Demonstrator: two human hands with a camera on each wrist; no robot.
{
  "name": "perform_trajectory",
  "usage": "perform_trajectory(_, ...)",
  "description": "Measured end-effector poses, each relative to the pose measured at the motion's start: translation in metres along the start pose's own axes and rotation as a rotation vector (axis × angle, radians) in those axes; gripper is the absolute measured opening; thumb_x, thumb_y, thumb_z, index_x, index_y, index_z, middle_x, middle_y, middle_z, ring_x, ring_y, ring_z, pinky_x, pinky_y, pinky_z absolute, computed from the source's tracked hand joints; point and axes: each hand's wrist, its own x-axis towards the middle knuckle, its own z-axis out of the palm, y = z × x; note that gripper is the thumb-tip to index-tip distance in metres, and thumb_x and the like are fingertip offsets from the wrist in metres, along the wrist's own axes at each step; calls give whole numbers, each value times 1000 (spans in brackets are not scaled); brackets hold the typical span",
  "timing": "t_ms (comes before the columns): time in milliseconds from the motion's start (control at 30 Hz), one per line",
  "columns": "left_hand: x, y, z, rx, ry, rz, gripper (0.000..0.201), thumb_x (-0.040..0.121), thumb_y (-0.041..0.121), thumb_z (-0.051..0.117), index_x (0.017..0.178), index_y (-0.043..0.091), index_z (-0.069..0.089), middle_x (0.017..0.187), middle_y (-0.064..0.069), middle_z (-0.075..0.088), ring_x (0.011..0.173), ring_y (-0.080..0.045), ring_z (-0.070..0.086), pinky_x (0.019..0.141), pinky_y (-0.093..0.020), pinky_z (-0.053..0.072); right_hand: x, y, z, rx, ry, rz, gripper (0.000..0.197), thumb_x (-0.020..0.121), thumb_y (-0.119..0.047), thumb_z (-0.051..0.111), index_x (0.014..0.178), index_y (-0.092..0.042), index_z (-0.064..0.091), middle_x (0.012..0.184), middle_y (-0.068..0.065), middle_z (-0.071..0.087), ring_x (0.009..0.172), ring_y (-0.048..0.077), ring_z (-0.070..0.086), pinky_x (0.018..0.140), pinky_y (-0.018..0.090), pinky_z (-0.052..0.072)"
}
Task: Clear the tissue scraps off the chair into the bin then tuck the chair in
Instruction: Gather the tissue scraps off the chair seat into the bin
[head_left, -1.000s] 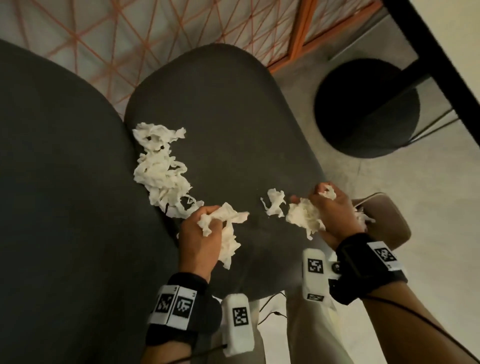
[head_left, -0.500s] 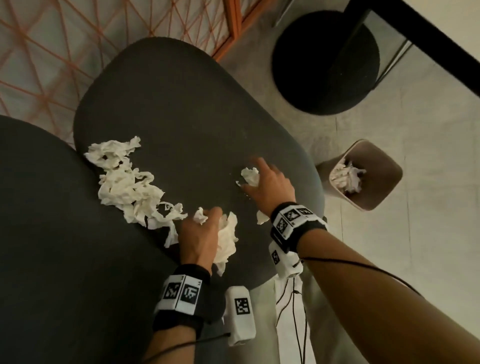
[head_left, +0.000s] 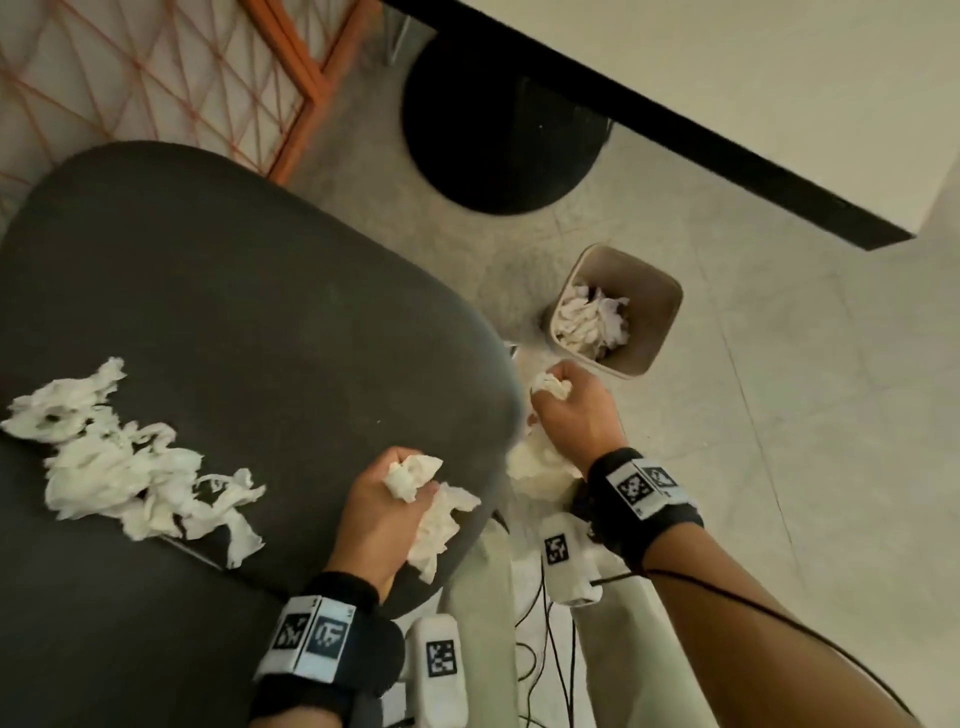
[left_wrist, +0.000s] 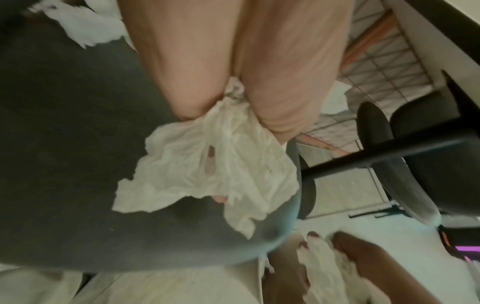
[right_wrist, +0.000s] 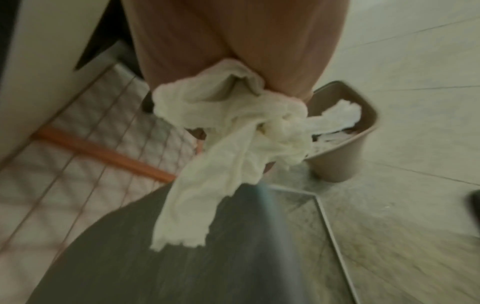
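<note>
Mid-clearing: right hand (head_left: 574, 410) fingers clenched round a tissue wad (right_wrist: 233, 131) just off the chair seat (head_left: 249, 312), near the beige bin (head_left: 652, 332), left hand (head_left: 382, 512) clutching another wad (head_left: 415, 475) over the seat, loose scraps (head_left: 119, 462) remaining; next probably reach over the bin, let go.

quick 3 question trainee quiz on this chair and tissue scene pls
1. True or false: the bin already holds tissue.
2. Which hand is beside the chair seat, closer to the bin: A) left hand B) right hand?
3. Fill in: a loose pile of tissue scraps lies on the chair's ____.

Key: 1 true. 2 B, gripping a tissue wad; the left hand grips another wad over the seat. 3 seat.
</note>
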Motion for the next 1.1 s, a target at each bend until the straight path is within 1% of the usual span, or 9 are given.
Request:
perform_trajectory(100,2,18,39,47,-85,50,23,85,-7,59,82,16,65,70,-10,63,60,-24,60,53,-32,49,0,43,-48,209,99,129,17,71,-12,54,72,-29,56,70,7,73,63,29,70,68,47,60)
perform_trajectory(233,7,37,100,146,-181,161,4,85,3,67,85,4,63,66,-4,61,56,-14,57,47,-23,46,6,90,-93,342,184,286,17,75,-10,49,74,-17,64,53,1,65,56,26,59,56,37,53)
perform_trajectory(333,20,42,145,329,-256,245,19,80,15,76,75,7,60,62,3,58,52,-2,54,50,-16,45,15,119,-111,353,199,366,18,75,-15,49,61,-13,62,47,-2,58,53,25,55,55,33,48)
perform_trajectory(467,47,41,198,583,-287,300,27,77,34,79,69,17,58,64,6,62,59,-9,57,59,-27,49,35,150,-125,434,168,435,25,71,-32,54,59,-13,66,52,-1,61,59,27,59,62,34,47)
perform_trajectory(600,83,46,240,576,-374,209,13,86,25,65,95,15,68,87,-2,69,78,-15,63,62,-19,50,68,166,-129,458,124,359,27,72,-42,55,72,-17,65,71,4,63,72,29,60,67,37,49)
perform_trajectory(700,117,54,263,568,-396,208,39,69,18,50,104,26,65,97,0,66,90,-17,60,75,-29,50,100,168,-130,523,74,299,31,71,-40,55,86,-13,61,82,5,61,78,26,58,77,42,48)
perform_trajectory(833,169,61,287,663,-289,377,61,58,9,42,112,32,58,118,-8,57,103,-24,57,91,-38,50,147,163,-130,603,38,236,19,65,-22,51,83,-17,54,80,2,56,79,24,52,72,35,42)
perform_trajectory(967,213,67,308,665,-195,545,63,68,-5,43,114,37,53,127,-7,47,107,-21,56,97,-38,50,191,159,-125,618,99,123,26,89,-6,47,113,-14,52,95,4,56,86,19,54,75,30,46)
perform_trajectory(1100,249,68,326,656,-111,665,64,74,-4,53,126,33,47,126,3,38,111,-16,50,97,-30,46,227,157,-110,623,78,3,42,72,-1,54,108,-21,49,113,12,58,100,27,59,88,41,53)
